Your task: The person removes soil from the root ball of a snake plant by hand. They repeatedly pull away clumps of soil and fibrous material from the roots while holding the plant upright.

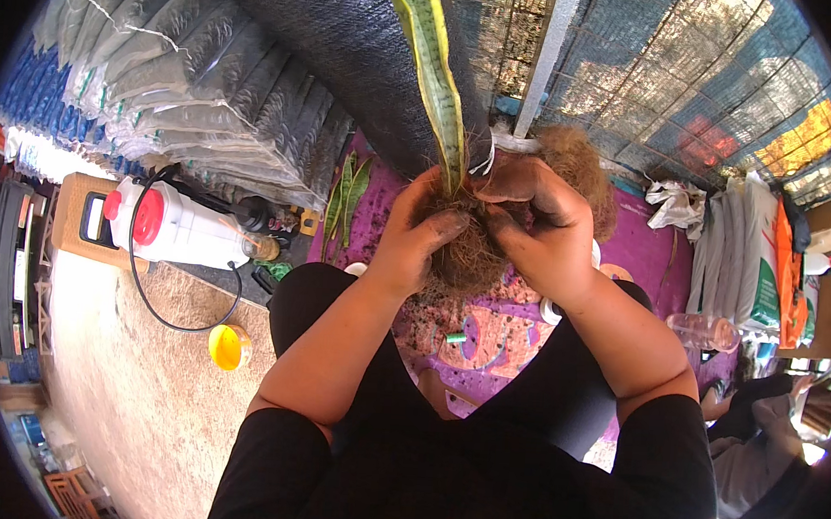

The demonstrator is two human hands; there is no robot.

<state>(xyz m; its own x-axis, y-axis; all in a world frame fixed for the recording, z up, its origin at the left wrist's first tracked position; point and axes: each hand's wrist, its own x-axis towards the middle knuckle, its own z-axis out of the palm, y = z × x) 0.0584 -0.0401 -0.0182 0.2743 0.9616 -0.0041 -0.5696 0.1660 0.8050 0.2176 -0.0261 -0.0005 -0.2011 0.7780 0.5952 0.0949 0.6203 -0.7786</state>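
Note:
A snake plant leaf (437,75), mottled green with yellow margins, rises from a brown ball of coir fibre and roots (466,266) between my hands. My left hand (417,234) grips the ball from the left, its soiled thumb pressed across the front near the leaf base. From the right, my right hand (542,228) pinches fibre at the top of the ball, with dark soil on the fingers. The exact grip of the right fingertips is partly hidden. Beneath the ball lies a purple mat (411,323) strewn with dark crumbs.
Loose coir (578,162) is heaped behind my right hand. Cut snake plant leaves (347,202) lie to the left. Farther left are a white sprayer tank (182,220) and a yellow cup (229,348). A large black roll (370,64) stands ahead; another person (761,438) sits at right.

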